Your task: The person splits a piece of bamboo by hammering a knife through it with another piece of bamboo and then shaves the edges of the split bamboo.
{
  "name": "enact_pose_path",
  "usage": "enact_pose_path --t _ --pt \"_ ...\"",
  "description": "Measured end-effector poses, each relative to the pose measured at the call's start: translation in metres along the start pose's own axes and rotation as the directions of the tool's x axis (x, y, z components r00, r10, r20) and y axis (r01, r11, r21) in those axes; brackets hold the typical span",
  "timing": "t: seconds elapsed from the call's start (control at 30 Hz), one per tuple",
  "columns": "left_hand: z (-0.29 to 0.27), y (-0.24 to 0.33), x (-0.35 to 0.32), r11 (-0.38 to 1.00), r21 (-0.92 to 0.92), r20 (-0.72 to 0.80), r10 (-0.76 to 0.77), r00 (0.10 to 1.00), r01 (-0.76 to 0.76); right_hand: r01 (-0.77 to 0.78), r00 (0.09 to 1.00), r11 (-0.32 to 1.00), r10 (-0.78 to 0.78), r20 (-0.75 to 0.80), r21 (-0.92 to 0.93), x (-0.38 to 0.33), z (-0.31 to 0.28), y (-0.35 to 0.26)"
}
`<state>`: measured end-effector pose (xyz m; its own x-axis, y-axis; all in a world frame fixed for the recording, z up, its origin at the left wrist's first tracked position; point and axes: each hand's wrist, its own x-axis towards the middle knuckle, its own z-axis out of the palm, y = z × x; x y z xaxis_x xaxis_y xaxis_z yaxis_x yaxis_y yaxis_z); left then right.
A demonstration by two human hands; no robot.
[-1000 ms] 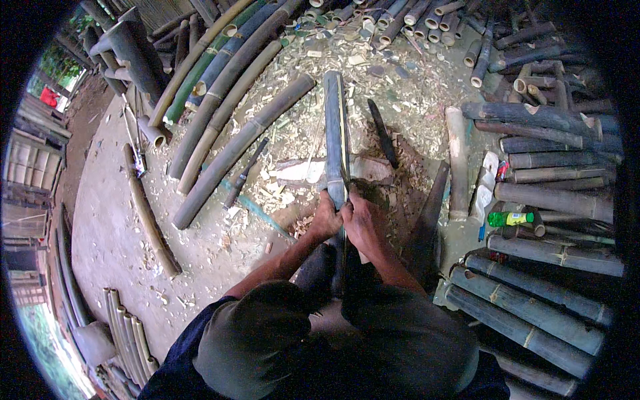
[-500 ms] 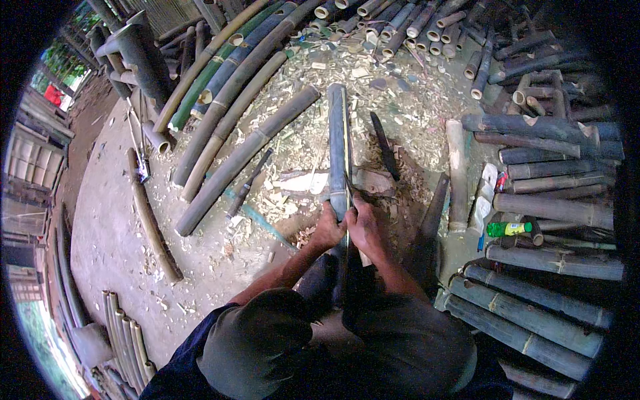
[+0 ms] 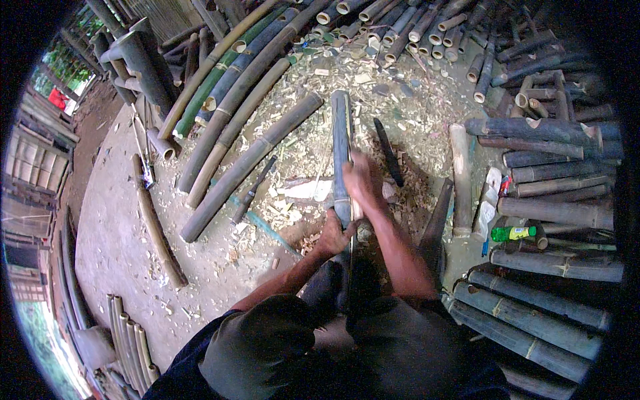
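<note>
A dark bamboo pole (image 3: 341,127) runs lengthwise away from me between my knees, with a pale cut strip along its right side. My left hand (image 3: 333,235) is wrapped around its nearer part, thumb on top. Farther along, my right hand (image 3: 362,179) is closed at the pole's right edge, somewhat smeared by motion. In it is a knife, mostly hidden by the fingers now; its dark blade shows in the earlier view. Under the pole, a pale chopped wood block (image 3: 308,190) lies crosswise on the ground.
Wood chips (image 3: 400,110) litter the ground. A long dark blade (image 3: 388,152) lies right of the pole, another handled tool (image 3: 255,189) left. Bamboo poles (image 3: 257,160) lie at left; more bamboo (image 3: 557,207) is stacked at right, near a green bottle (image 3: 513,233).
My right hand has moved forward along the pole, away from my left hand, which stays wrapped around it. The whole view has shifted slightly.
</note>
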<state>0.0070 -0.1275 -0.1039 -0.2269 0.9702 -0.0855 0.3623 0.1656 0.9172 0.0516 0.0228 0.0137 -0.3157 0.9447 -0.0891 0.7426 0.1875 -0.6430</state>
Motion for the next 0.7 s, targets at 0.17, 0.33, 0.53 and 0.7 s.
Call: enact_pose_path --t 0.17,0.33,0.53,0.7 --pt "0.005 0.024 -0.003 0.998 0.011 -0.022 0.057 0.998 -0.056 0.163 0.985 0.978 -0.153 -0.085 0.127 0.052 0.031 0.069" --pt "-0.005 0.013 -0.004 0.98 -0.133 0.068 -0.14 0.988 0.148 0.112 0.99 0.994 -0.113 -0.088 -0.019 0.006 -0.004 0.005" --pt "-0.003 0.021 -0.002 0.992 -0.048 0.017 -0.113 0.993 0.114 0.095 0.985 0.995 -0.098 -0.145 -0.022 0.039 -0.006 -0.004" --pt "-0.006 0.004 -0.005 0.991 -0.057 0.007 -0.12 0.993 0.121 -0.002 1.0 1.0 0.002 0.03 -0.01 0.098 -0.014 -0.039"
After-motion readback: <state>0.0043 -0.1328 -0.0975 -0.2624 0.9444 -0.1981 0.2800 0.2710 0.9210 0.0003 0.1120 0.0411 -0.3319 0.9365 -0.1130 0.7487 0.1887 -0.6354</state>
